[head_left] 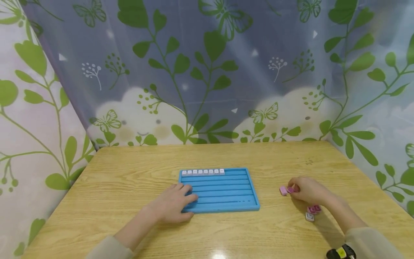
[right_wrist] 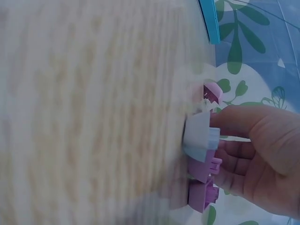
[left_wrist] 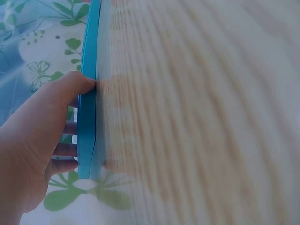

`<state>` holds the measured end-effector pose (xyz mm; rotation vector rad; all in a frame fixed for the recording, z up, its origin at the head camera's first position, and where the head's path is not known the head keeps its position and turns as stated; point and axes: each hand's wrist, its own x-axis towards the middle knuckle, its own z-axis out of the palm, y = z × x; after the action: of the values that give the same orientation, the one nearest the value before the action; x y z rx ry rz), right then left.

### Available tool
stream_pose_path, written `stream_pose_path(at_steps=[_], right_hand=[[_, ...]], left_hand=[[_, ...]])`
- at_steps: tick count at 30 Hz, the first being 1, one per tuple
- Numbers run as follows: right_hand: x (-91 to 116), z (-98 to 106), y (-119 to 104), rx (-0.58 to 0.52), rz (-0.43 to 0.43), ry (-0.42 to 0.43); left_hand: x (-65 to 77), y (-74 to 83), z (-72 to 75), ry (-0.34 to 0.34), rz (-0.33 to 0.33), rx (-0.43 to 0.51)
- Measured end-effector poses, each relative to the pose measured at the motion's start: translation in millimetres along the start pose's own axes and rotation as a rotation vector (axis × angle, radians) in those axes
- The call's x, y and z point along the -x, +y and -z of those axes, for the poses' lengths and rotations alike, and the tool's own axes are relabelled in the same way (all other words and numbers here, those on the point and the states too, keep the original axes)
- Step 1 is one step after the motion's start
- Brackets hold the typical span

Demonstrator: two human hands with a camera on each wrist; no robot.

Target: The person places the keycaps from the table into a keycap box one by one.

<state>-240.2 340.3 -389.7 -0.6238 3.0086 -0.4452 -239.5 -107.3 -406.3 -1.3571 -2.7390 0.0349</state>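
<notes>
A shallow blue tray (head_left: 223, 192) with ridged rows lies on the table, with several white keycaps (head_left: 203, 172) lined up along its back row. At the tray's left front corner rests my left hand (head_left: 173, 205), its fingers over the left edge and its thumb (left_wrist: 84, 85) against the front wall. To the tray's right, my right hand (head_left: 307, 190) pinches a dark pink keycap (head_left: 290, 189) between thumb and fingertips, low over the table. A lighter pink keycap (head_left: 283, 190) lies just left of those fingertips.
Below my right wrist, a white keycap (head_left: 309, 216) and two pink keycaps (head_left: 312, 209) lie close together, underside up. The wooden table (head_left: 136, 162) ends at a patterned curtain (head_left: 207, 90) behind, with more patterned cloth at both sides.
</notes>
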Motion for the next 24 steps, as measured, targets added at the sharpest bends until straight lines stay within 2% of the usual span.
stream_pose_path(at_steps=[12,24], right_hand=[[4.1,4.6,0.9,-0.06,-0.056,-0.038],[-4.1,11.1,-3.4,-0.01,-0.008,0.079]], left_hand=[[-0.8,0.1,-1.2,0.001,-0.003,0.0],[-1.1,0.8,-0.4,0.01,-0.006,-0.006]])
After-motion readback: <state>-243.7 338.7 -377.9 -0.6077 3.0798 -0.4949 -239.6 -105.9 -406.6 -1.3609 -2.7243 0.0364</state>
